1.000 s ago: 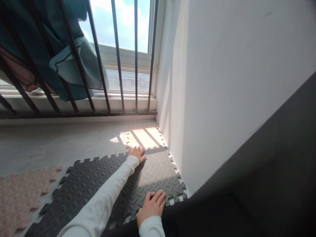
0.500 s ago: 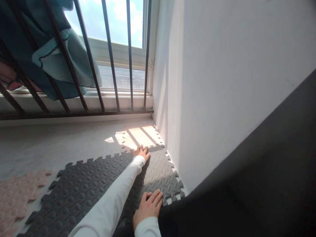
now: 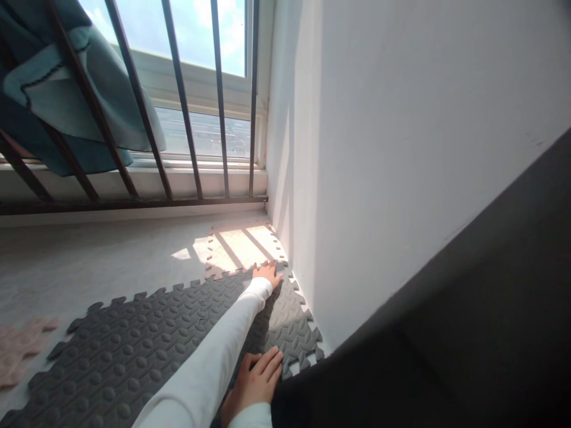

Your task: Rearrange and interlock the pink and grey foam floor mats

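Two bare hands lay flat on foam floor mats in the corner of a room. The left hand [image 3: 267, 273], at the end of a long white sleeve [image 3: 214, 356], was stretched far forward, its fingers spread and open, pressing on the seam where a grey mat [image 3: 285, 321] met a pale mat [image 3: 241, 246] lit by the sun. It gripped nothing. The right hand [image 3: 254, 383] rested close to the body, palm down and fingers open, on the near edge of the same grey mat, also holding nothing.

That grey mat sat against the white wall [image 3: 401, 148] on the right, its toothed edge just beside the wall's foot. A second grey mat [image 3: 125, 356] joined it on the left, and a pink mat [image 3: 20, 351] lay apart at the far left on the concrete floor [image 3: 89, 261]. Beyond the pale mat stood dark window bars [image 3: 178, 101] with a teal cloth [image 3: 66, 107] hanging over them. A large dark surface [image 3: 446, 345] filled the lower right.
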A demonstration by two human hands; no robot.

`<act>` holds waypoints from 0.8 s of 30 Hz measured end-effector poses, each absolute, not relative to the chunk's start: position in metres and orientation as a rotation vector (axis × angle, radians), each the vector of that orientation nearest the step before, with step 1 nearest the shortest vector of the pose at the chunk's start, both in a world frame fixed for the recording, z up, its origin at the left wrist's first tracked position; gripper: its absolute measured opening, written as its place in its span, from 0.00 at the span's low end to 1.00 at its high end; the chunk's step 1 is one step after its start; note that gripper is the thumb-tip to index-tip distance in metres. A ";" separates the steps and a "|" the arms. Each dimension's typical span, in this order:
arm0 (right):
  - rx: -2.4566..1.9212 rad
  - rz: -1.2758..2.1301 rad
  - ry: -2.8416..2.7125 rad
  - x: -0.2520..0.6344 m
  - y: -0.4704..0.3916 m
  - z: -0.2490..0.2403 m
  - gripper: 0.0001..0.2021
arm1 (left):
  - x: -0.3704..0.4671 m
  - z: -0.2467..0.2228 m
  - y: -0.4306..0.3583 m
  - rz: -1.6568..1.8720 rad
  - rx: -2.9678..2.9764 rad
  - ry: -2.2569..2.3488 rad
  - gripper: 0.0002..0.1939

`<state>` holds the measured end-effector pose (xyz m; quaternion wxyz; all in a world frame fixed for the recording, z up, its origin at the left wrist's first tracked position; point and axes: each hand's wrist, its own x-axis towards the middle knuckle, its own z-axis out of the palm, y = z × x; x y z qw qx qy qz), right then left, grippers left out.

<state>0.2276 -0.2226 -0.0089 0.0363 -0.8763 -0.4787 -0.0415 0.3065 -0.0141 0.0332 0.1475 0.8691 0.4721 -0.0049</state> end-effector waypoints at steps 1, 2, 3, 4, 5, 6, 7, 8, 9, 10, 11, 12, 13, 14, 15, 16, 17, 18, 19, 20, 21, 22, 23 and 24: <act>-2.699 -0.127 -1.456 0.227 -0.221 -0.011 0.13 | 0.309 0.032 -0.015 -0.021 2.506 1.370 0.30; -2.711 -0.116 -1.441 0.225 -0.220 -0.013 0.14 | 0.312 0.032 -0.015 -0.027 2.526 1.373 0.31; -2.731 -0.095 -1.417 0.224 -0.218 -0.016 0.14 | 0.314 0.033 -0.014 -0.034 2.555 1.366 0.32; -2.753 -0.074 -1.393 0.223 -0.217 -0.018 0.14 | 0.316 0.034 -0.014 -0.045 2.582 1.355 0.32; -2.770 -0.068 -1.371 0.223 -0.216 -0.019 0.14 | 0.319 0.036 -0.013 -0.066 2.594 1.349 0.33; -2.779 -0.084 -1.359 0.222 -0.216 -0.019 0.15 | 0.321 0.039 -0.013 -0.084 2.595 1.342 0.34; -2.776 -0.117 -1.361 0.223 -0.216 -0.019 0.15 | 0.325 0.041 -0.013 -0.096 2.582 1.332 0.35; -2.767 -0.158 -1.376 0.223 -0.216 -0.018 0.15 | 0.327 0.043 -0.014 -0.102 2.556 1.323 0.36; -2.754 -0.188 -1.398 0.225 -0.217 -0.015 0.15 | 0.328 0.045 -0.016 -0.099 2.526 1.314 0.36; -2.739 -0.195 -1.430 0.227 -0.219 -0.012 0.14 | 0.327 0.046 -0.020 -0.085 2.498 1.311 0.36; -2.725 -0.169 -1.466 0.229 -0.220 -0.008 0.13 | 0.323 0.047 -0.024 -0.065 2.471 1.321 0.36; -2.708 -0.117 -1.509 0.231 -0.221 -0.003 0.12 | 0.315 0.048 -0.029 -0.038 2.448 1.344 0.35; -2.690 -0.056 -1.551 0.234 -0.223 0.001 0.12 | 0.302 0.049 -0.035 -0.012 2.430 1.373 0.35; -2.674 0.001 -1.586 0.235 -0.224 0.006 0.14 | 0.283 0.049 -0.041 0.014 2.418 1.404 0.35; -2.667 0.042 -1.611 0.237 -0.224 0.011 0.16 | 0.259 0.049 -0.049 0.038 2.409 1.438 0.36; -2.666 0.060 -1.628 0.237 -0.225 0.015 0.18 | 0.228 0.049 -0.057 0.045 2.397 1.480 0.37; -2.670 0.057 -1.647 0.238 -0.225 0.019 0.18 | 0.193 0.047 -0.066 0.032 2.371 1.549 0.38; -2.679 0.036 -1.665 0.237 -0.225 0.022 0.18 | 0.152 0.045 -0.077 0.007 2.347 1.649 0.36; -2.685 -0.002 -1.695 0.237 -0.225 0.024 0.19 | 0.109 0.041 -0.089 -0.053 2.294 1.793 0.36; -2.700 -0.062 -1.732 0.236 -0.225 0.026 0.18 | 0.063 0.036 -0.103 -0.124 2.211 1.958 0.35; -2.723 -0.134 -1.758 0.236 -0.225 0.027 0.17 | 0.017 0.030 -0.117 -0.141 2.138 2.142 0.33; -2.747 -0.204 -1.770 0.235 -0.225 0.028 0.17 | -0.028 0.024 -0.133 -0.224 1.991 2.335 0.34; -2.761 -0.249 -1.771 0.235 -0.225 0.029 0.17 | -0.069 0.017 -0.149 -0.294 1.841 2.476 0.35; -2.770 -0.272 -1.771 0.235 -0.225 0.029 0.16 | -0.105 0.010 -0.164 -0.343 1.698 2.586 0.36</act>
